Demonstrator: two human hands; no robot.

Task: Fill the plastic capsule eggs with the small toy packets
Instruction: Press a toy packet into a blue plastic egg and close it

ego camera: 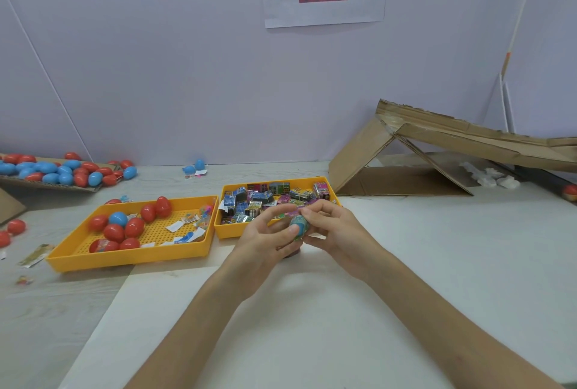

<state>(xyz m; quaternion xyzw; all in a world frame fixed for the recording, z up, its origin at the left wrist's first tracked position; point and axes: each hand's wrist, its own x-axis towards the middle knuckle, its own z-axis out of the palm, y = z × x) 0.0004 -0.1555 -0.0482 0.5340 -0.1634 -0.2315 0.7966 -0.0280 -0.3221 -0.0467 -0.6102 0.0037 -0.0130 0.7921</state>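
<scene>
Together, left hand (268, 232) and right hand (331, 226) grip smooth blue egg (299, 225).

Pale table (406, 248) carried trays and cardboard.
Egg tray (125, 259) and packet tray (237, 234) sat touching; folded cardboard (359, 154) stood right, loose red eggs (16, 226) lay far left.

Over the bench (312, 310), the left hand (268, 234) and right hand (338, 229) pinched a blue egg (302, 230) between them, a packet (297, 220) at its mouth. Behind stood a yellow tray (223, 233) of packets, and beside it another tray (125, 259) of red eggs (114, 232).
</scene>
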